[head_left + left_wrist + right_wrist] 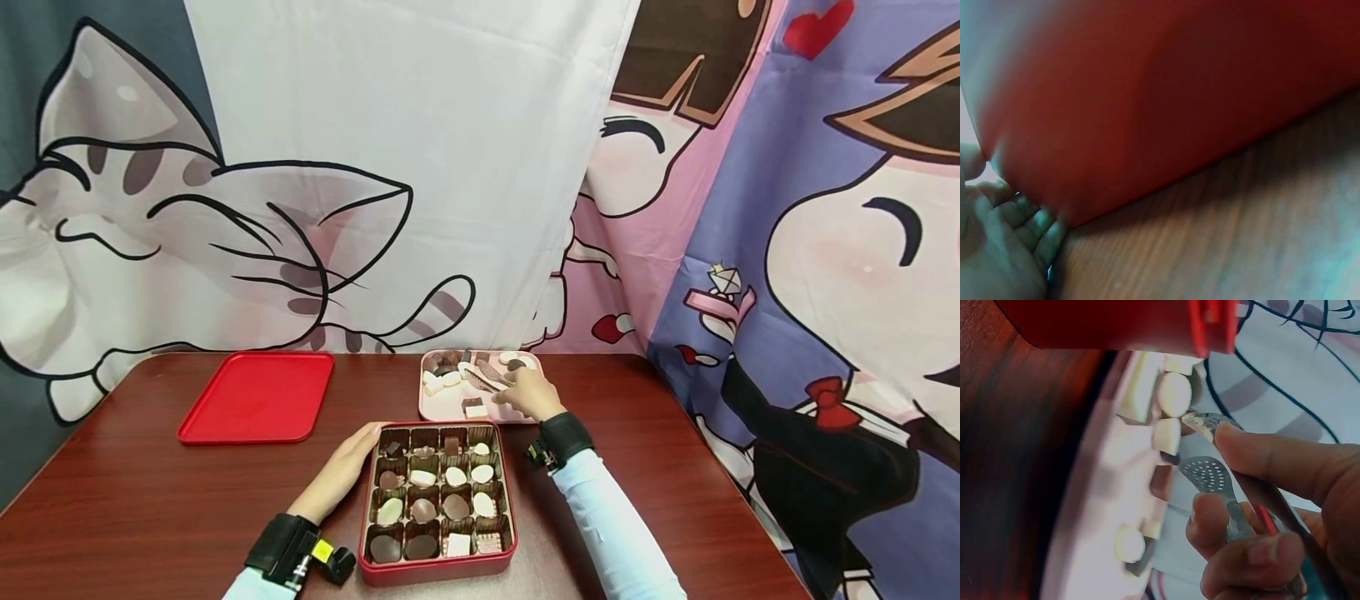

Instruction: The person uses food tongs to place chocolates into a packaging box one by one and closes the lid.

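A red square tin [438,572] with a gridded insert of white, pale green and brown chocolates stands before me. My left hand [348,462] holds its far left corner. In the left wrist view the fingers [1022,219] bend against the tin's red wall [1104,144], thumb by the rim. Over a pink tray [438,411] of chocolates, my right hand [531,394] grips metal tongs [487,381]. Their two ends stand apart in the right wrist view, one a perforated tip [1205,474], with nothing between them. White chocolates [1174,394] lie close by the upper tip.
A flat red tray [255,400] lies at the back left of the brown wooden table [637,492]. Behind the table hangs a cartoon-printed cloth [450,167]. On the pink tray, a brown-and-white piece [474,407] sits near the front edge.
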The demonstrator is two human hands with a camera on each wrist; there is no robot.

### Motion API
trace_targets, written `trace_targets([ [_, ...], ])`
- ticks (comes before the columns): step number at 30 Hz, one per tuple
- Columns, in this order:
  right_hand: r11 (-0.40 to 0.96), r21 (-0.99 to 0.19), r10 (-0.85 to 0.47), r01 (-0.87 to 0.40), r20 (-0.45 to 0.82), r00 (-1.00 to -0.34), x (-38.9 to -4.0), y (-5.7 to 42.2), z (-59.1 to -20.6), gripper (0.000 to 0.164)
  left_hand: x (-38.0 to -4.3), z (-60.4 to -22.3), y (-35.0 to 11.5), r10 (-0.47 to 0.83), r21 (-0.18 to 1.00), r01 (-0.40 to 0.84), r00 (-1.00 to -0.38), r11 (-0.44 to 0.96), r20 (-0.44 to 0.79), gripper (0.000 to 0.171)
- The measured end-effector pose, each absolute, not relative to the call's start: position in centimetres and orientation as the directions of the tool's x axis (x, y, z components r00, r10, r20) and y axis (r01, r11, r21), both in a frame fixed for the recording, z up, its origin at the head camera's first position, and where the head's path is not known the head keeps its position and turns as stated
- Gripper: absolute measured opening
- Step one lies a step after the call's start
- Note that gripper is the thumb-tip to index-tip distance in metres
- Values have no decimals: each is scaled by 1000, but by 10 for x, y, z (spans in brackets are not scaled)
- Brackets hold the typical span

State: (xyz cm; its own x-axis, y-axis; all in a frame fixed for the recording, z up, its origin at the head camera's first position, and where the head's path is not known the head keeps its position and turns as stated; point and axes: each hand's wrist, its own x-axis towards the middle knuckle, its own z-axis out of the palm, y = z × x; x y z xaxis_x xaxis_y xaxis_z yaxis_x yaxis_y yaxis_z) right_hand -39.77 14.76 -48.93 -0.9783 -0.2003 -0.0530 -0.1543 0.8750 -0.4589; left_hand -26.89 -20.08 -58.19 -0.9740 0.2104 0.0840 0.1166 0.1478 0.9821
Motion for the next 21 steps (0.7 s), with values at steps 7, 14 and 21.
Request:
trace_targets([
  [7,867,-481,-186,-128,-74,-980,-411,143,-506,58,-269,-581,-201,204,980,122,-975,157,88,57],
  [14,855,-499,-208,-139,-84,-975,-418,140,-511,53,-269,-583,-202,227,975,145,-968,167,105,57],
  [21,859,-499,-171,-112,-74,-983,-365,119,-453,52,-268,-585,-202,219,977,142,-970,160,105,56],
])
